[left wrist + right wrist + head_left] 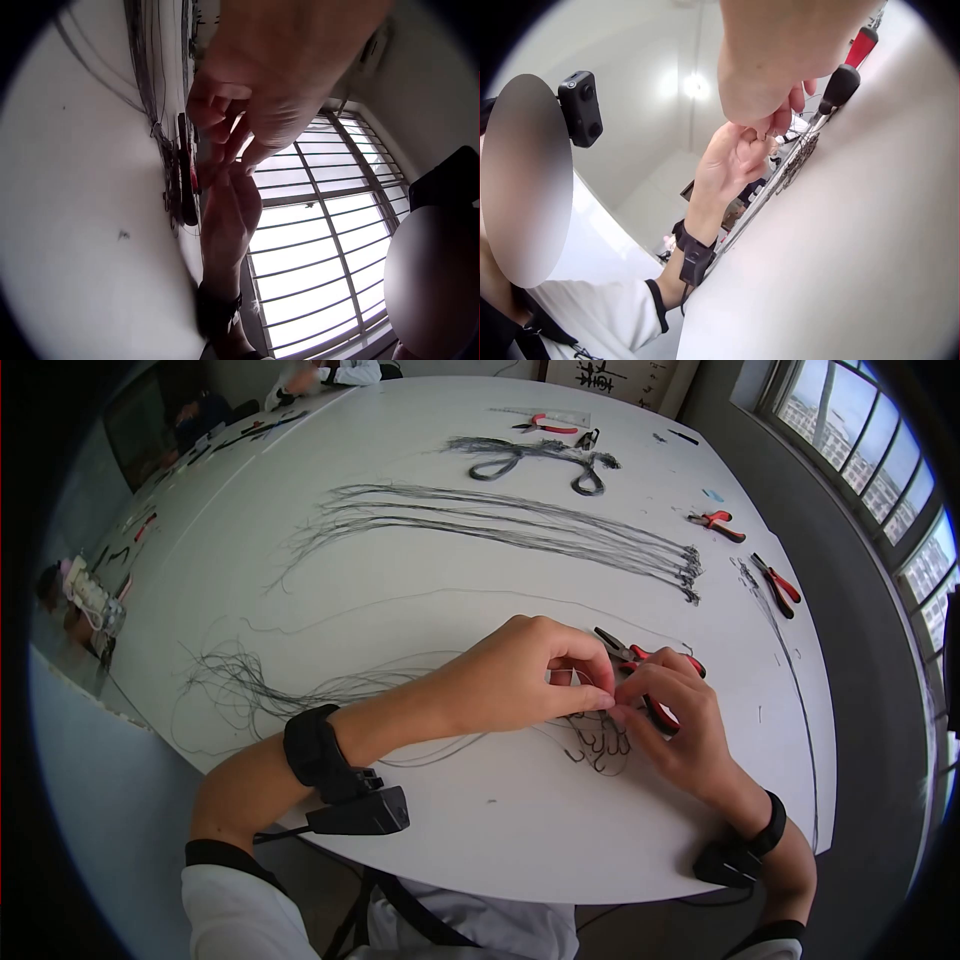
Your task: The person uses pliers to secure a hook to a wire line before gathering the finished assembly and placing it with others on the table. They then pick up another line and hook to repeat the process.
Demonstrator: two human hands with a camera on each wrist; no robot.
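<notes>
Our left hand and right hand meet fingertip to fingertip, pinching what looks like one of the lines, just beside the hooks on the table. We judge this is knotting; next probably calls for a steady, even pull.

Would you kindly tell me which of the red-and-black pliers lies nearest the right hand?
The pliers partly hidden behind the right hand; the other pairs lie farther off, uncovered by it.
</notes>
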